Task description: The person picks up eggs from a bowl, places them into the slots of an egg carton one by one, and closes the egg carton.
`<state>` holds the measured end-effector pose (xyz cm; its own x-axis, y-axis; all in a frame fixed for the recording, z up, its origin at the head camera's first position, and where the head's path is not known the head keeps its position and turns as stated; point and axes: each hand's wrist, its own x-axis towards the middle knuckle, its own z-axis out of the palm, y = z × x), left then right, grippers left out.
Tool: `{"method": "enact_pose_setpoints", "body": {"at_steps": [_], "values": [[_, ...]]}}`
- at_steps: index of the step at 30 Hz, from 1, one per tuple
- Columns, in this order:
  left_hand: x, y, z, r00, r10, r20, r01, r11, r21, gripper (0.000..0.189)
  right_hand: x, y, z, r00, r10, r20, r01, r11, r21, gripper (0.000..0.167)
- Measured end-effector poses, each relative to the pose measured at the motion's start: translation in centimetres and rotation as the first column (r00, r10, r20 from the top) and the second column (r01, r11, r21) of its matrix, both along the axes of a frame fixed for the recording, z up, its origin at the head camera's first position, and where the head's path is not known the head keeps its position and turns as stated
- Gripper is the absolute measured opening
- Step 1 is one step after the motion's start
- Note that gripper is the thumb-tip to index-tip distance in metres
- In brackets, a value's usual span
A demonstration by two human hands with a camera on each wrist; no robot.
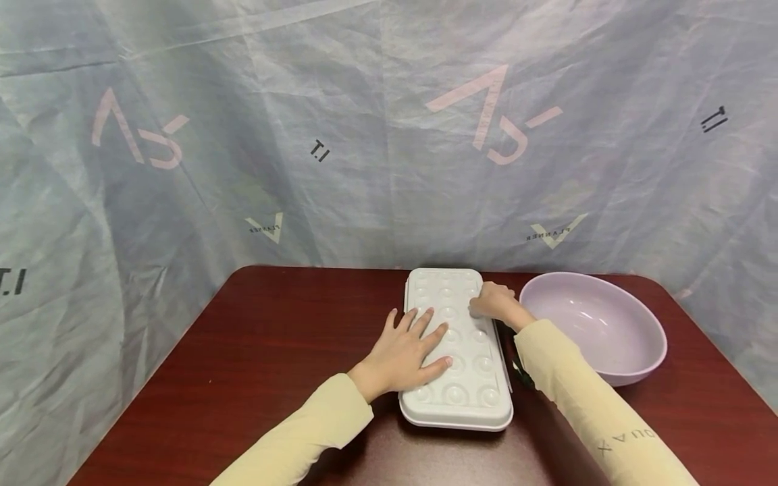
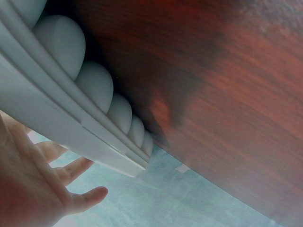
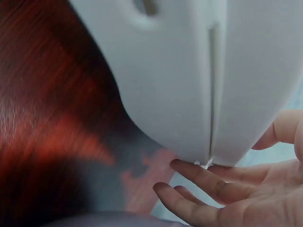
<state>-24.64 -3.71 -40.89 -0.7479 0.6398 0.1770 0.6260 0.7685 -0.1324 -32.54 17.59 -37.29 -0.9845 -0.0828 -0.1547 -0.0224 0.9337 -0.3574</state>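
Observation:
A white plastic egg box, its lid of round bumps lying over it, stands lengthwise on the table. Across the lid's left half my left hand rests flat with fingers spread. From the left wrist view, the box's rounded egg cups show along its underside, and the left fingers reach past the lid's edge. At the far right side, my right hand grips the edge, thumb over the lid. The right wrist view has its fingertips right at the seam by a small catch.
A lilac oval bowl stands close right of the box, beyond the right forearm. A small dark green thing lies partly hidden under that forearm. The dark red wooden table ends at a grey printed curtain behind.

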Motion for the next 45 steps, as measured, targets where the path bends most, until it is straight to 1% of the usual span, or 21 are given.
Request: {"method": "enact_pose_setpoints", "body": {"at_steps": [5, 9, 12, 17, 20, 24, 29, 31, 37, 42, 45], "values": [[-0.1, -0.1, 0.1, 1.0, -0.005, -0.008, 0.005, 1.0, 0.008, 0.065, -0.1, -0.2, 0.0, 1.0, 0.001, -0.023, -0.001, 1.0, -0.007, 0.032], [-0.1, -0.1, 0.1, 1.0, -0.005, -0.008, 0.005, 1.0, 0.021, 0.065, -0.1, -0.3, 0.1, 1.0, -0.017, -0.001, 0.017, 1.0, -0.021, 0.038], [-0.1, -0.2, 0.0, 1.0, -0.003, -0.006, 0.003, 0.999, 0.032, 0.064, -0.2, -0.4, 0.1, 1.0, -0.027, 0.016, 0.028, 0.999, -0.045, 0.038], [-0.2, -0.2, 0.0, 1.0, -0.004, -0.011, 0.004, 0.999, 0.039, 0.065, -0.4, -0.3, 0.5, 0.998, -0.057, 0.041, 0.062, 0.991, -0.119, 0.025], [-0.2, -0.2, 0.0, 1.0, -0.005, -0.01, 0.005, 0.999, 0.036, 0.065, -0.6, -0.2, 0.7, 0.993, -0.081, 0.081, 0.092, 0.984, -0.154, 0.021], [-0.2, -0.3, 0.0, 1.0, -0.004, -0.007, 0.005, 0.999, 0.038, 0.065, -0.8, 0.0, 0.7, 0.985, -0.111, 0.13, 0.135, 0.971, -0.196, 0.025], [-0.2, -0.3, 0.0, 1.0, -0.012, 0.0, 0.012, 0.999, 0.051, 0.065, -1.0, 0.2, 0.3, 0.979, -0.11, 0.172, 0.16, 0.938, -0.308, 0.027], [-0.1, -0.3, 0.0, 1.0, -0.016, 0.004, 0.016, 0.998, 0.058, 0.065, -1.0, 0.2, 0.2, 0.977, -0.104, 0.186, 0.162, 0.928, -0.335, 0.027], [-0.1, -0.4, -0.2, 1.0, -0.016, -0.001, 0.016, 0.997, 0.069, 0.065, -1.3, 0.0, 0.2, 0.973, -0.108, 0.206, 0.173, 0.928, -0.331, 0.023], [-0.2, -0.3, -0.4, 1.0, -0.016, -0.002, 0.016, 0.997, 0.074, 0.065, -1.3, 0.1, 0.2, 0.975, -0.09, 0.206, 0.153, 0.935, -0.32, 0.027], [-0.2, -0.2, -0.4, 1.0, -0.018, -0.002, 0.018, 0.997, 0.074, 0.064, -1.4, 0.3, 0.1, 0.972, -0.086, 0.22, 0.159, 0.927, -0.34, 0.024]]}}
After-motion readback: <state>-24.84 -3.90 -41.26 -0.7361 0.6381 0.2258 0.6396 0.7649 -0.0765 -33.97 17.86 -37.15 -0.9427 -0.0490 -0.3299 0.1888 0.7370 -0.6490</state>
